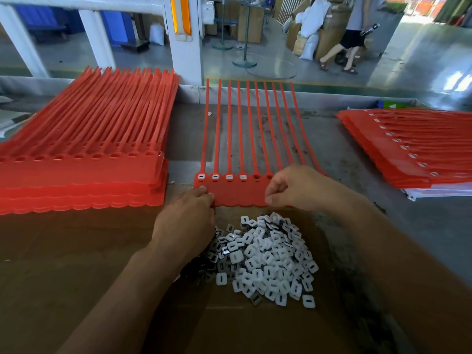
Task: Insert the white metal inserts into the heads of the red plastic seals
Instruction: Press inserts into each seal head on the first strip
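Heaped white square metal inserts [268,254] nearest; left hand [187,218] pinching red plastic seal strip [237,195] near edge; right hand [293,187] curled over its right end, grip unclear.

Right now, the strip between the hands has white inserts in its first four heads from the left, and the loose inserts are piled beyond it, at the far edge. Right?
No. The head view shows the loose inserts piled on the near side of the strip, toward the person. The four filled heads are right.
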A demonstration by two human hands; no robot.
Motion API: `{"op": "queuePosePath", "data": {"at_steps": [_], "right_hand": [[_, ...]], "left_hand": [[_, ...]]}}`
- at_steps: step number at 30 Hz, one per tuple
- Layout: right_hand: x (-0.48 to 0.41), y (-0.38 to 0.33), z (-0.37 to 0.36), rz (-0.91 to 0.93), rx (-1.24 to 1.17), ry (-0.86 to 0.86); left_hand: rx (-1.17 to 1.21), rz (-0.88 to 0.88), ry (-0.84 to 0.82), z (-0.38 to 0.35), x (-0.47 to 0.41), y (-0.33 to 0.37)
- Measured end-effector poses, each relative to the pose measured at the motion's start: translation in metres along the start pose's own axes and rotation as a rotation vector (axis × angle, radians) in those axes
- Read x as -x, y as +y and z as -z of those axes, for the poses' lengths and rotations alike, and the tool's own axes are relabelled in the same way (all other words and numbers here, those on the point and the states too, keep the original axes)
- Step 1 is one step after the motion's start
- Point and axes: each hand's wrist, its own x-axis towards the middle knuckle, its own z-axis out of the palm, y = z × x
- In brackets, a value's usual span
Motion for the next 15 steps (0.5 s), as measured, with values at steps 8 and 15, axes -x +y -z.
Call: {"op": "queuePosePath", "data": {"at_steps": [8,15], "right_hand": [[0.003,-0.003,-0.01,0.039,0.055,-0.083],[0.003,-0.004,-0.013,0.056,0.106,-0.113]], "left_hand": [[-0.005,-0.004,0.014,0.001,0.0,0.002],[-0.006,-0.003,0.017,0.001,0.0,0.003]]}}
